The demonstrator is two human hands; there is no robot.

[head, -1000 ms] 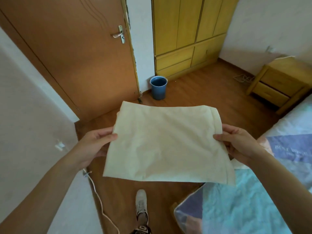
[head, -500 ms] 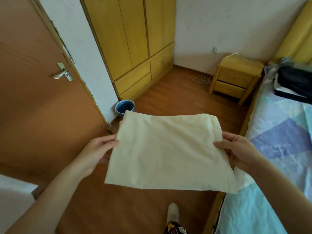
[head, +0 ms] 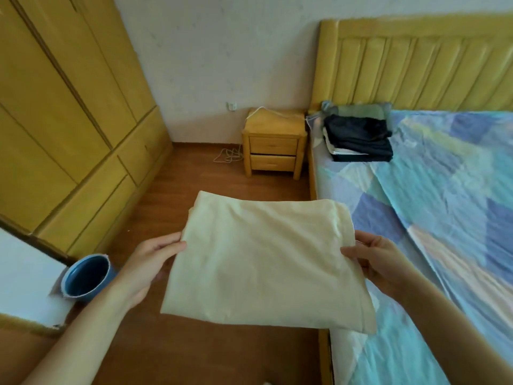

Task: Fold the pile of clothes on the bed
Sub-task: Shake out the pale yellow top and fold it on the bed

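1. We hold a folded cream cloth (head: 266,259) flat in the air w/ both hands, over the floor (head: 194,184) and the near edge of the bed (head: 444,190).
2. Our left hand (head: 147,265) has the cloth's left edge: thumb on top near the upper left corner, the other fingers hidden under the fabric. The grip is closed on the cloth as a pinch, not a fist.
3. Our right hand (head: 380,262) has the right edge the same way: thumb on top, fingers curled beneath, so that grip is also closed on the cloth.
4. The cloth is roughly a rectangle, far edge rounded where the layers double over, near right corner sagging a bit over the bed's side.
5. The bed sits to the right w/ a blue, teal and pale patchwork cover and a yellow padded headboard (head: 416,65) against the wall.
6. At the head end of the bed lies a stack of clothes (head: 358,140), dark items on top, lighter ones showing underneath; well apart from the cloth we hold.
7. A small yellow nightstand (head: 273,143) w/ two drawers stands just beside the bed, a white cord (head: 227,157) coiled on the floor next to it.
8. A yellow wardrobe (head: 69,120) fills the left side; a blue bucket (head: 86,276) stands on the floor near our left forearm.
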